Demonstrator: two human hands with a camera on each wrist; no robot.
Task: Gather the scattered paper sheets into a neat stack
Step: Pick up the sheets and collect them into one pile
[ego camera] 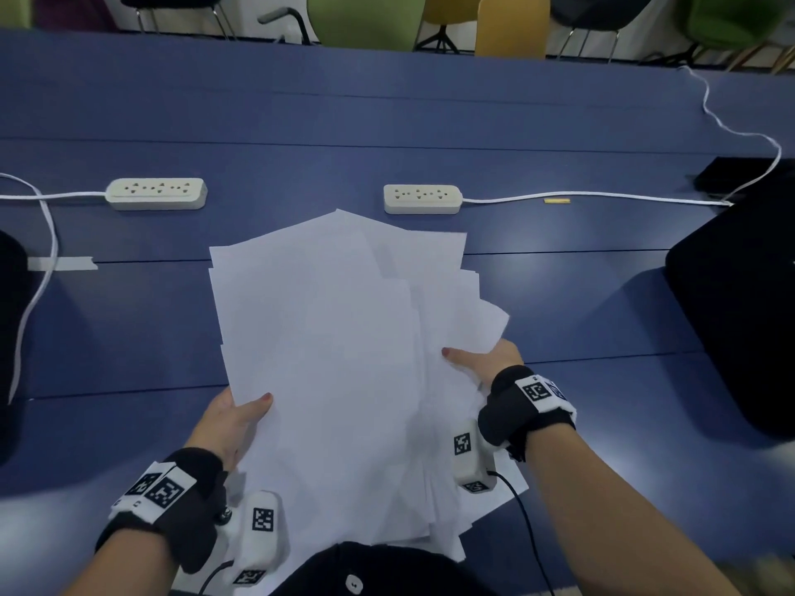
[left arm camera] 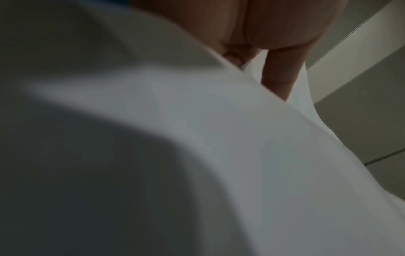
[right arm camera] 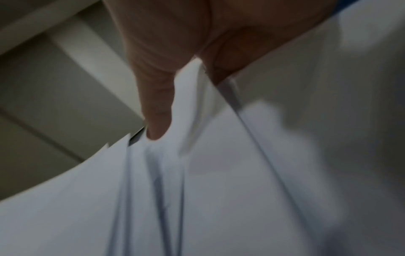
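A loose, fanned bundle of white paper sheets is held up over the blue table, its edges uneven. My left hand grips the bundle's lower left edge, thumb on top and fingers hidden beneath. My right hand grips the right edge the same way, thumb lying across the top sheet. In the left wrist view the paper sheets fill the picture, with my fingers behind them. In the right wrist view my thumb presses on the splayed paper sheets.
Two white power strips with cords lie beyond the paper. A black object sits at the table's right edge and another dark shape at the left. A strip of tape and a small yellow item lie on the table. Chairs stand behind.
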